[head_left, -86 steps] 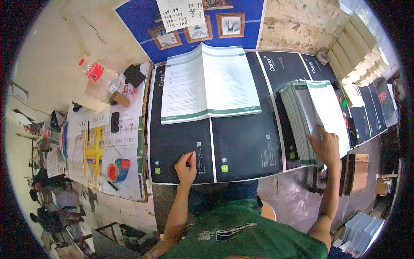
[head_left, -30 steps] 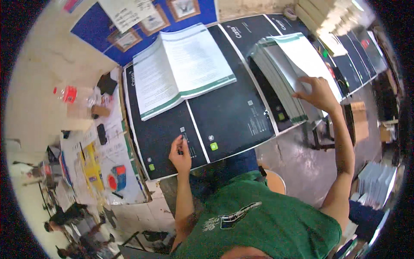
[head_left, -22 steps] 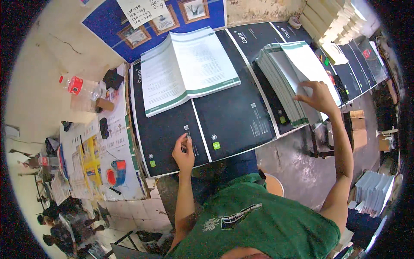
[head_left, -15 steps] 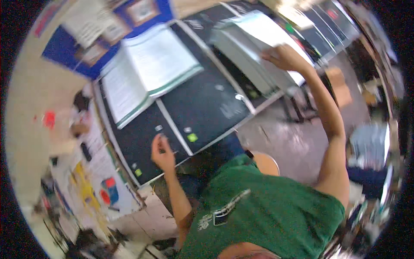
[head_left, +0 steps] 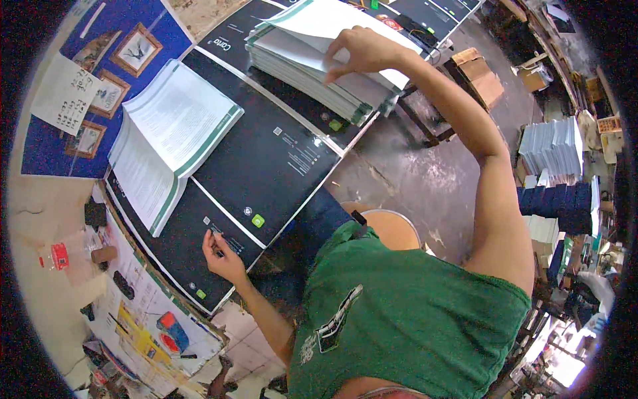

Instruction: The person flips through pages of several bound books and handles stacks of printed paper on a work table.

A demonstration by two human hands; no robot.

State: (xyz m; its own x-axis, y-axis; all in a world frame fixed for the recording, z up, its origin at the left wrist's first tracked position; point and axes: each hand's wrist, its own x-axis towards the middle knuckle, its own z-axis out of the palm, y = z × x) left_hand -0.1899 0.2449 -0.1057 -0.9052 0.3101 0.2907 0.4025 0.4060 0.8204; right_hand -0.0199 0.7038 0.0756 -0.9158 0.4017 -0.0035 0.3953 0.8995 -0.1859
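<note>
My right hand [head_left: 362,52] hangs over a thick stack of printed sheets [head_left: 312,73]. Its thumb and fingers form a wide curve with a gap between them, and nothing shows in the grasp. The stack's top white sheet [head_left: 392,33] lies beneath it; whether a fingertip touches paper I cannot tell. Low over the dark tabletop, my left hand [head_left: 224,261] has loosely bent fingers, thumb and forefinger apart, holding nothing visible. Beyond it, a pile of printed sheets with green edges [head_left: 186,120] lies spread like an open book, its left part sloping down.
Black printed panels with pale strips [head_left: 259,169] cover the table. A blue board with framed pictures [head_left: 136,50] stands behind it. A round stool [head_left: 389,229] is near my body. A cardboard box [head_left: 478,76] and stacked paper [head_left: 551,149] stand at right; a cluttered side surface [head_left: 159,332] is at left.
The whole view has shifted, so table and papers appear farther left. My right hand's fingers have spread from a closer curl above the stack. My left hand keeps nearly the same place over the table.
</note>
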